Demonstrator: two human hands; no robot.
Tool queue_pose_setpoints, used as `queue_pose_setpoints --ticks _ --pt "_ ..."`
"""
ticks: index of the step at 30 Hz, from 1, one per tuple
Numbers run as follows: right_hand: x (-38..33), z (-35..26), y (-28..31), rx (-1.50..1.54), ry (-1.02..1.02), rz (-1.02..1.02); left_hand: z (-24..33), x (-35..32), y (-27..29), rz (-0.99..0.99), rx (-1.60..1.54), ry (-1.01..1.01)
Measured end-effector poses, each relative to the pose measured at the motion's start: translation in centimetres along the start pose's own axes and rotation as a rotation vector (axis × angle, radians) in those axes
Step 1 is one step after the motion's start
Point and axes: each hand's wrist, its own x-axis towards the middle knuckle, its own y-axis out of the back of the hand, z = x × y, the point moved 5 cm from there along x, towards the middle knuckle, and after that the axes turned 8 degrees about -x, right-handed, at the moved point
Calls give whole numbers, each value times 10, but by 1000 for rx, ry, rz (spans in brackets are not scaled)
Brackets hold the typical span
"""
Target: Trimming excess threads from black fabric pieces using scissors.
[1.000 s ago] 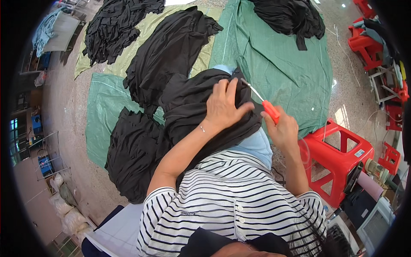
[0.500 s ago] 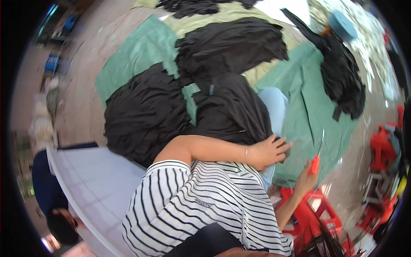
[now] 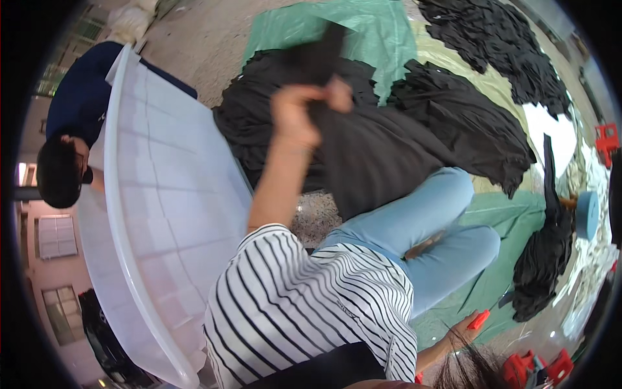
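Note:
My left hand (image 3: 298,117), blurred by motion, is closed on a black garment (image 3: 382,149). Part of the cloth rises above the fingers, and the rest hangs down toward my knee. Off to the lower right, my right hand (image 3: 461,330) is wrapped round a red-handled tool (image 3: 479,319); its working end does not show clearly. Beyond the left hand lies a heap of black garments (image 3: 256,97). A second black pile (image 3: 466,123) lies to the right of it.
A large white plastic tub (image 3: 175,194) stands close on my left, with a person in dark blue (image 3: 81,104) leaning beside it. Green sheeting (image 3: 382,26) covers the floor. Black cloth (image 3: 547,259), a blue roll (image 3: 587,216) and red stools (image 3: 538,369) are at the right.
The view has turned left. My left hand has gone from my lap out over the heap, lifting the black garment and baring my jeans. The red-handled tool stays in my right hand.

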Motion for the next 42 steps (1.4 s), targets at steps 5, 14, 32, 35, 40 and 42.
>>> queue_pose_setpoints --ticks 5,14,32,35,40,42 --pt "0 -63 -20 -29 232 -76 277 -75 -68 -104 740 -556" --pt "-6 -70 -30 -25 259 -65 382 -29 -149 408 1320 -1130" --pt "-45 -54 -62 88 -103 155 -230 149 179 -309 1925 430" --pt "-46 -51 -66 47 -68 175 -323 233 102 -549 2071 225" --pt "-41 -49 -68 -73 -134 55 -499 350 88 -731 2256 338" --pt "-18 -42 -85 -84 -154 70 -556 367 95 -730 2290 481"
